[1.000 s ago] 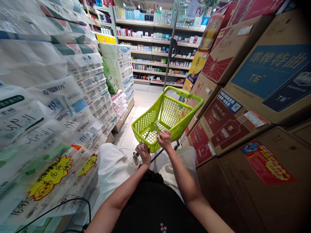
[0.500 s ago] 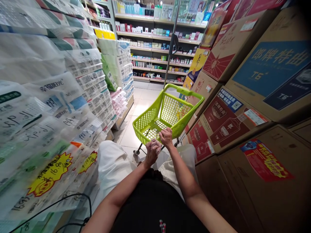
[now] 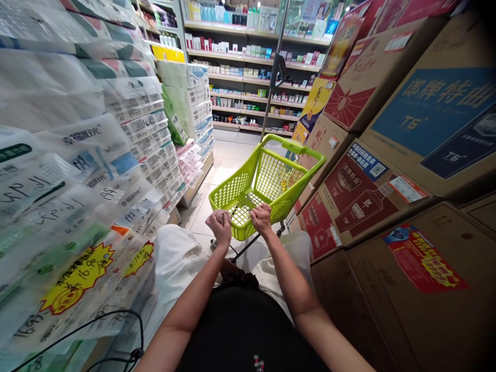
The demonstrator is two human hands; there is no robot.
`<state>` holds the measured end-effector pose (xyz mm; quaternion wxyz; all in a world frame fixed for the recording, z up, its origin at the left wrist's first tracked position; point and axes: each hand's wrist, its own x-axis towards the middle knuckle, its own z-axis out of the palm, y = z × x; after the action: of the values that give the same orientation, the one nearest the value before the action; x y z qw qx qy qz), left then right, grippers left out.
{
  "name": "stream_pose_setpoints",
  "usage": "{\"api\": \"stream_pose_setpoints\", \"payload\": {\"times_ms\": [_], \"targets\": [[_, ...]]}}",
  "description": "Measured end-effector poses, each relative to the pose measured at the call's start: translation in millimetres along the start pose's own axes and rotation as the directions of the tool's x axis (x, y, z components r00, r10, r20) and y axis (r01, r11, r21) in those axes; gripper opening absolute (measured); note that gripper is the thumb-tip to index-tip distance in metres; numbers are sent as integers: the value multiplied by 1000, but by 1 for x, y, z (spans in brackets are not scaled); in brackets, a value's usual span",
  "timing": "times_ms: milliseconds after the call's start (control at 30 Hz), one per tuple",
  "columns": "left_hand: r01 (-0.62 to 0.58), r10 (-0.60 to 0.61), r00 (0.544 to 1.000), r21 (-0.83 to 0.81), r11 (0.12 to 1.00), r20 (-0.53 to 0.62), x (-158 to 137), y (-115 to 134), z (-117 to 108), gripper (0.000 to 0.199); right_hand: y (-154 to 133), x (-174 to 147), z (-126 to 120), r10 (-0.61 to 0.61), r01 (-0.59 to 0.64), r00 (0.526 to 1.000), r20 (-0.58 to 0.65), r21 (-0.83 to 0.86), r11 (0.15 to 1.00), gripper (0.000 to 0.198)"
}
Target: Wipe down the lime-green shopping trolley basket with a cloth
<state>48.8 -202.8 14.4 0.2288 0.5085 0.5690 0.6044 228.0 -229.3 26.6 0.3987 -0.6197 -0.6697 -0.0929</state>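
Note:
A lime-green plastic shopping cart with a slatted basket stands just in front of my knees, its handle at the far side. My right hand is closed over the near rim of the basket. At the rim's near left corner, my left hand has its fingers curled round the edge. Inside the basket, the grid floor shows. The cart's wheels are partly hidden behind my arms and legs.
Stacked white paper packs with handwritten prices line the left side. Cardboard cartons rise close on the right. Past the cart, a tiled aisle leads to shelves of small goods. A black cable hangs at lower left.
My left hand has moved left, from beside my right hand to the basket's near left corner. The cart's near end has shifted slightly towards me. My right hand stays on the rim.

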Motion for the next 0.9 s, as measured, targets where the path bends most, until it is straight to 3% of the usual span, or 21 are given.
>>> {"api": "stream_pose_setpoints", "payload": {"times_ms": [100, 267, 433, 500, 567, 700, 800, 900], "targets": [[117, -115, 993, 57, 992, -29, 6, 3, 1, 14, 1, -1, -4, 3, -3, 1000, -11, 37, 999, 43], [-55, 55, 996, 0, 998, 77, -25, 8, 5, 18, 3, -4, -11, 30, -29, 999, -14, 71, 997, 48], [192, -189, 978, 25, 981, -93, 16, 0, 4, 14, 15, -8, -24, 15, -16, 1000, 26, 48, 999, 48], [183, -181, 978, 8, 983, -102, 20, -3, 4, 15, 19, -7, -32, 3, -4, 999, 38, 27, 1000, 49], [107, -107, 993, -6, 994, -43, 6, -6, 6, 17, 17, -6, -41, -19, 21, 998, 64, -28, 999, 48], [12, -12, 1000, -24, 1000, -3, -22, -9, 12, 16, -15, -7, -41, -23, 52, 991, 129, -224, 973, 30], [71, -72, 994, -20, 997, -80, -7, -13, 13, 15, -51, -16, -21, 56, -11, 987, 152, -283, 959, 35], [122, -125, 984, -29, 992, -127, 15, -20, 11, 16, -71, -26, -2, 36, 23, 982, 185, -306, 952, 40]]}}
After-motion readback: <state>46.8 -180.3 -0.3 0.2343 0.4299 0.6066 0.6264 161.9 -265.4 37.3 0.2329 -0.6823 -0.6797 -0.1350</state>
